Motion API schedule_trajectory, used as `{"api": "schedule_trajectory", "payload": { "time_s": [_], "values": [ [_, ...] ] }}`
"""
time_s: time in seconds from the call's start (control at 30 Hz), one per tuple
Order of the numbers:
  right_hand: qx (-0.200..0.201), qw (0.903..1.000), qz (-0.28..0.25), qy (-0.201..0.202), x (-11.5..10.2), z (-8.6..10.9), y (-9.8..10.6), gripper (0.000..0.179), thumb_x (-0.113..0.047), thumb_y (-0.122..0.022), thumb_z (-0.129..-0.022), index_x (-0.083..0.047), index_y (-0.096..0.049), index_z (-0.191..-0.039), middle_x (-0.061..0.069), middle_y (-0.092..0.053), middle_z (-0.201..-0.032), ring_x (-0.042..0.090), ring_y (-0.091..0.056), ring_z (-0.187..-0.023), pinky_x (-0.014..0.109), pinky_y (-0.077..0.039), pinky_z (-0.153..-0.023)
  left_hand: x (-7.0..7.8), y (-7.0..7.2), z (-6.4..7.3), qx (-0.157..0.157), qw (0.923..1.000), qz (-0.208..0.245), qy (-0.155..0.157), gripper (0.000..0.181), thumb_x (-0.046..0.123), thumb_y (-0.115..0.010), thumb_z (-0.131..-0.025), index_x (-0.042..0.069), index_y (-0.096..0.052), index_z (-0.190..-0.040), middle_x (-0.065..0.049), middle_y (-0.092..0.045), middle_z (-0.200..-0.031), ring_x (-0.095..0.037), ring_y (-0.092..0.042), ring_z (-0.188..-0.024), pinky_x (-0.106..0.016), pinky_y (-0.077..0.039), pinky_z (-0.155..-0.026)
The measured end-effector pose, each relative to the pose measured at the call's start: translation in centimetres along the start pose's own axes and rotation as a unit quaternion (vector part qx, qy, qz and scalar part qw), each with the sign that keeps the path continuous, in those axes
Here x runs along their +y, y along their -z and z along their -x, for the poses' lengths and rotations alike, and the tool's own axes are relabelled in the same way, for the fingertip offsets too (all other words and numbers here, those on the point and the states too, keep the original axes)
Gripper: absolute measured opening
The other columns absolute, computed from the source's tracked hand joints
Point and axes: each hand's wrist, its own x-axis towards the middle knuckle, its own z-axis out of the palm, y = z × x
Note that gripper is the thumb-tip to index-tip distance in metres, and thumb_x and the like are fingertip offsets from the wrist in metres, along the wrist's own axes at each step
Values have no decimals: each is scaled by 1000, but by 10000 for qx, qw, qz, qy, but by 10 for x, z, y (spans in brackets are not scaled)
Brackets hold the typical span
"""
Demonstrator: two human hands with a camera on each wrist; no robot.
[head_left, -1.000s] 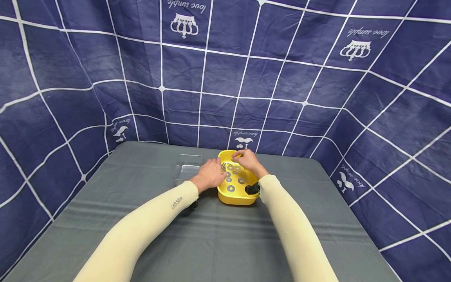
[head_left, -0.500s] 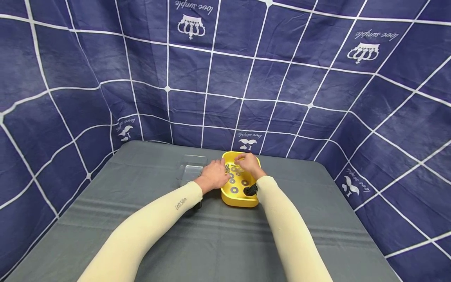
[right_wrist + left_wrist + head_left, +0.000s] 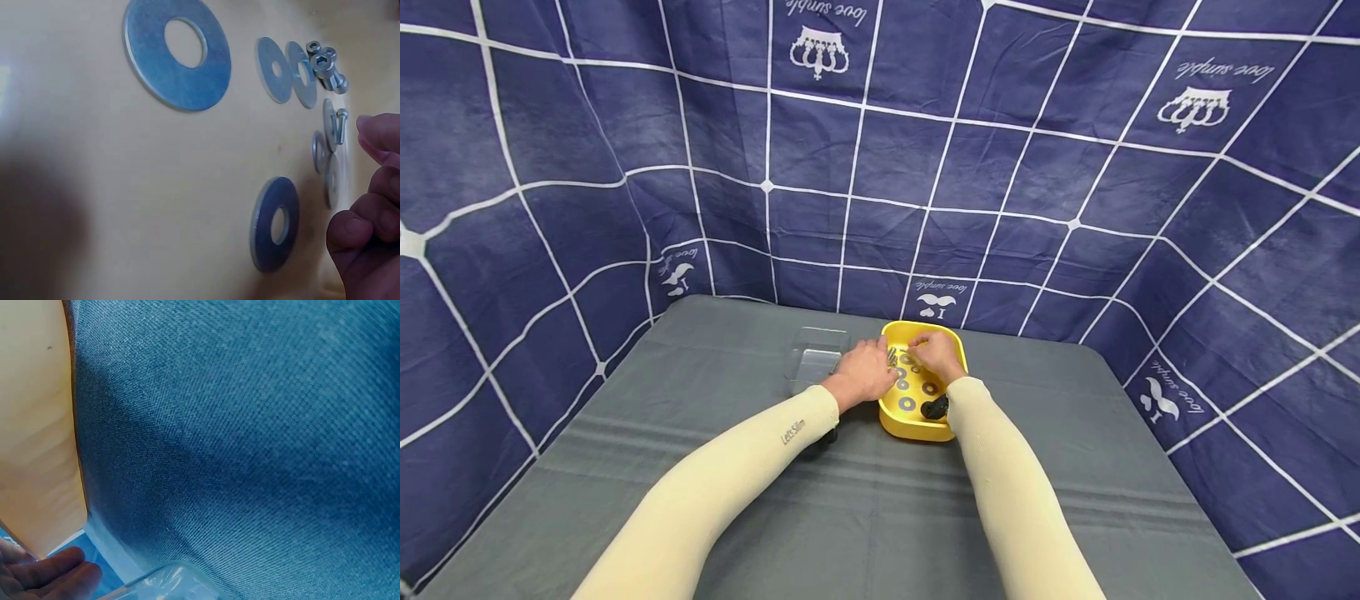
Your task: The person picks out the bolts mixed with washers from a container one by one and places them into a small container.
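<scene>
In the head view, my left hand (image 3: 867, 369) holds the left wall of a yellow tub (image 3: 917, 431), thumb over the rim. The left wrist view shows several fingertips (image 3: 69, 575) beside the tub's outer wall. My right hand (image 3: 937, 353) is inside the tub, near its far end. In the right wrist view, its last fingers are bent, and the foremost fingertip is just short of a small screw (image 3: 341, 127). Nothing shows between finger and thumb. Flat metal washers (image 3: 275, 225) lie scattered on the tub's floor, with a cluster of socket-head bolts (image 3: 324, 65) beyond.
A clear plastic box (image 3: 820, 354) stands left of the tub, partly behind my left hand. Grey cloth (image 3: 850, 517) covers the table. A blue checked curtain (image 3: 880, 217) rises behind it and at both sides.
My right hand has lowered from above the tub's far end toward the small screw on the floor. The left hand stays on the tub wall. The head view has shifted slightly.
</scene>
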Motion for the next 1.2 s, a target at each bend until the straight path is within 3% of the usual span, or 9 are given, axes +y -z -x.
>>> {"api": "schedule_trajectory", "payload": {
  "time_s": [0.33,0.8,1.03,1.2],
  "values": [
    [-7,9988,-374,-324,0,-3,-5,17,-10,-75,-84,-2,-78,-99,12,-74,-96,19,-62,-74,19,-45,-59,1,-2,-2,149,9997,165,117,65,41,-57,-97,1,-40,-144,-18,-60,-125,-33,-57,-117,-47,-52,-96],
    [-177,9957,-566,-711,4,-6,-12,15,-9,-74,-86,-3,-76,-99,6,-69,-78,10,-55,-55,21,-46,-51,3,-2,1,156,9997,27,167,59,39,-55,-96,1,-41,-140,-18,-61,-119,-33,-58,-113,-46,-54,-93],
    [-66,9975,-393,-591,5,-7,-15,12,-9,-75,-85,-3,-77,-96,4,-68,-74,8,-55,-54,19,-45,-51,3,-2,2,137,9998,25,164,60,38,-54,-96,1,-40,-141,-18,-61,-120,-32,-58,-114,-46,-54,-92],
    [-85,9969,-183,-759,2,-6,-15,9,-12,-75,-87,-5,-77,-92,2,-66,-69,9,-56,-54,20,-44,-51,3,-1,3,169,9997,57,139,57,37,-55,-96,1,-41,-138,-18,-60,-119,-33,-57,-114,-46,-54,-93]
  ]
}}
